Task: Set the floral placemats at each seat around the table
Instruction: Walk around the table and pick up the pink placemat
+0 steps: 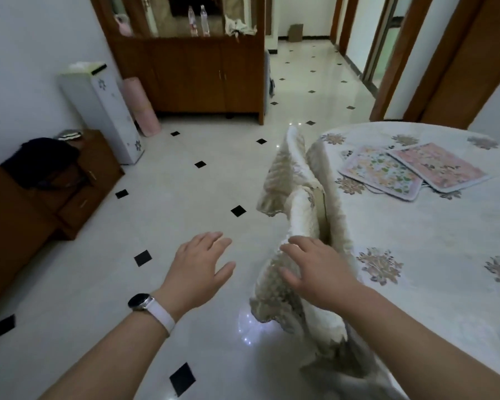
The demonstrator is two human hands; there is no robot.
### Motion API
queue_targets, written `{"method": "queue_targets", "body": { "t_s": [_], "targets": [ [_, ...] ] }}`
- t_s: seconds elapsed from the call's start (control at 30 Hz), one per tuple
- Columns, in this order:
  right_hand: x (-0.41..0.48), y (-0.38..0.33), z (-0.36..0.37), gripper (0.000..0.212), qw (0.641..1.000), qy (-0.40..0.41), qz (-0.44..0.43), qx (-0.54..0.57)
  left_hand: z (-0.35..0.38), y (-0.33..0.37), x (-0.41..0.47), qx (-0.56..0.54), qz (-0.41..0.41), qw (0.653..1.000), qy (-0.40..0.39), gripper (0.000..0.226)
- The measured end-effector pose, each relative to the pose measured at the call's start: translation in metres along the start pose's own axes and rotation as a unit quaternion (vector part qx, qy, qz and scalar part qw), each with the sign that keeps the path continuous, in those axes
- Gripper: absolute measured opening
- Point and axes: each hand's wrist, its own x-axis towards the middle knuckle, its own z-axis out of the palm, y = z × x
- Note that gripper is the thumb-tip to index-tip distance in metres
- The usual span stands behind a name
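Both hands are released, grasping nothing. A pink floral placemat overlaps a green-and-white floral placemat on the far part of the round surface under its cream flowered cloth. Nearer, the right hand rests on a cream quilted fabric cover beside the surface; the left hand hovers over the white tiled floor.

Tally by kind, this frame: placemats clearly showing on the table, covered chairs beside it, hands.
Placemats: 2 (pink placemat, green-patterned placemat)
Covered chairs: 2 (near chair, far chair)
Hands: 2 (left hand, right hand)
Total: 6
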Motion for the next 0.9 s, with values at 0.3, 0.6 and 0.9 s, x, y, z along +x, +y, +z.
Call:
{"method": "queue_targets", "body": {
  "t_s": [0.3, 0.6, 0.9],
  "targets": [
    [0.096, -0.093, 0.016, 0.052, 1.000, -0.010, -0.018, -0.005, -0.034, -0.132, -0.009, -0.016, -0.014, 1.000, 0.009, 0.056],
    [0.178, -0.098, 0.023, 0.048, 1.000, -0.009, -0.015, 0.000, -0.037, -0.175, 0.041, -0.038, -0.035, 0.998, 0.030, 0.055],
    [0.310, -0.065, 0.040, 0.043, 0.999, 0.002, -0.027, 0.042, -0.016, -0.246, 0.142, -0.013, -0.081, 0.997, 0.007, 0.051]
  ]
}}
